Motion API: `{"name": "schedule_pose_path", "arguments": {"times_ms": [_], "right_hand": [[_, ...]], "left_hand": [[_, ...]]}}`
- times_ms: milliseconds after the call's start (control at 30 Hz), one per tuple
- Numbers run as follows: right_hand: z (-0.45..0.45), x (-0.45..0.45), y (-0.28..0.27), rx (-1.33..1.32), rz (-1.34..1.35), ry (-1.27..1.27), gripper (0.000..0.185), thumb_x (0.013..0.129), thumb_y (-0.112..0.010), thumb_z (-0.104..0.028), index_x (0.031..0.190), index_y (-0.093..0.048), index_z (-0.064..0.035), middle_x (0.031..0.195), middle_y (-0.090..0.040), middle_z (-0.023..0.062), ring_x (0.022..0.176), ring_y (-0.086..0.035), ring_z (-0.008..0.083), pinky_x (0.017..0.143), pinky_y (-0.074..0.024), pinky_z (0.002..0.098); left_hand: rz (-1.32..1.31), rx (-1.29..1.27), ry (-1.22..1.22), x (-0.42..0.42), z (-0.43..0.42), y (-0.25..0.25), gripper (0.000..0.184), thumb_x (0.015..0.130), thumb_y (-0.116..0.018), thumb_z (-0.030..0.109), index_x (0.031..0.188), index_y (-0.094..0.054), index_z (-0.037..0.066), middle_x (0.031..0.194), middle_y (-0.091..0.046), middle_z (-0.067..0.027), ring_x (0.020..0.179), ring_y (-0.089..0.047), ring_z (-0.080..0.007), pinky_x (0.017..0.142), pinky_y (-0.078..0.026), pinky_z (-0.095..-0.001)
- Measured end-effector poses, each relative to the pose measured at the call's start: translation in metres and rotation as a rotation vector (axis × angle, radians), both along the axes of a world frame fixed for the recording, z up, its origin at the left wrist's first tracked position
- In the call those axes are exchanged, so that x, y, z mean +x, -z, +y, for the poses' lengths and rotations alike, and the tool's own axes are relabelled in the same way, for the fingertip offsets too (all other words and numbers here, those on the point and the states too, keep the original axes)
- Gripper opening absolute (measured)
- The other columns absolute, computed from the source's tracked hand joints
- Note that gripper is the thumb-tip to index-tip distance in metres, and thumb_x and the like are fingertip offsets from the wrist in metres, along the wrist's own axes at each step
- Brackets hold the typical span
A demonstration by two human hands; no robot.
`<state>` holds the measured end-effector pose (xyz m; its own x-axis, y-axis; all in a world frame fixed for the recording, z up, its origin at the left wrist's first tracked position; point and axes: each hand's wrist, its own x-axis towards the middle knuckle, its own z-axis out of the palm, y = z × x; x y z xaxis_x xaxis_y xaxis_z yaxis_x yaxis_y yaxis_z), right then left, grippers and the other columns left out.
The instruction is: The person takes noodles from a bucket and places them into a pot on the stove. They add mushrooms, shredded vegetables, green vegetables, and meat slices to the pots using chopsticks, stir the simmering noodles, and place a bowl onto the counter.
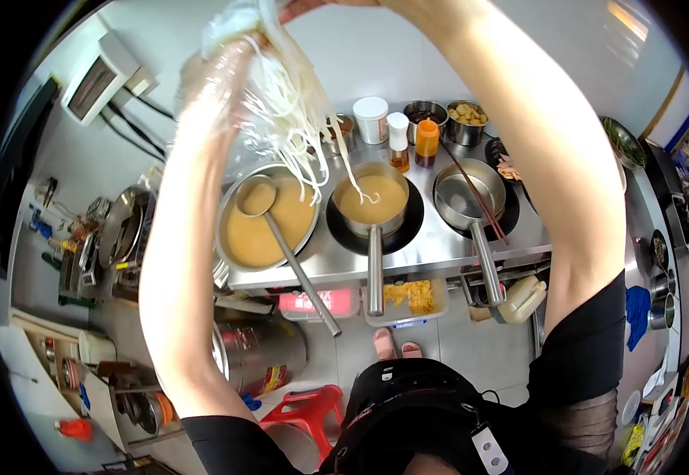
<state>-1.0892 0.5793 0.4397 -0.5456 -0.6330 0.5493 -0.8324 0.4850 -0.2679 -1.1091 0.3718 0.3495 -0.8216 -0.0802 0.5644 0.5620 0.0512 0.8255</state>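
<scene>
Over pans [375, 257], noodles [289, 111] at hands [241, 59], drum label [275, 378] unreadable

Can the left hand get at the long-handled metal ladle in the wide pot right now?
Probably not while occupied: the left hand is raised, with white noodles dangling from it. Otherwise the ladle looks reachable, its handle jutting toward the person, uncovered.

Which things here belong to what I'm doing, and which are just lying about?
Seemingly in use:
noodles in your left hand
middle pan of yellowish liquid, under the hanging strands

Seemingly just lying about:
red stool
blue cloth
chopsticks across the right-hand pan
</scene>
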Motion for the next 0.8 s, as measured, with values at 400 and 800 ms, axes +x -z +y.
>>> {"name": "schedule_pose_path", "arguments": {"times_ms": [400,800], "right_hand": [[0.012,-0.133,0.223,-0.475,-0.899,0.125,0.019,0.082,-0.060,-0.002,0.096,-0.067,0.0067,0.088,-0.069,0.0119,0.075,-0.067,0.0162,0.067,-0.0575,0.0272],[0.027,-0.139,0.430,0.045,-0.707,0.518,0.028,0.070,-0.060,-0.001,0.097,-0.065,0.0048,0.093,-0.067,0.0245,0.087,-0.067,0.0351,0.076,-0.0520,0.0393]], "left_hand": [[-0.488,0.082,0.141,-0.091,0.051,0.210,0.031,0.076,-0.060,0.010,0.101,-0.065,-0.008,0.091,-0.068,-0.0165,0.077,-0.066,-0.0214,0.067,-0.054,-0.0323],[-0.905,-0.936,0.198,-0.131,0.048,0.351,0.044,0.064,-0.080,0.023,0.100,-0.070,0.000,0.092,-0.071,-0.0146,0.084,-0.067,-0.0230,0.074,-0.052,-0.0341]]}}
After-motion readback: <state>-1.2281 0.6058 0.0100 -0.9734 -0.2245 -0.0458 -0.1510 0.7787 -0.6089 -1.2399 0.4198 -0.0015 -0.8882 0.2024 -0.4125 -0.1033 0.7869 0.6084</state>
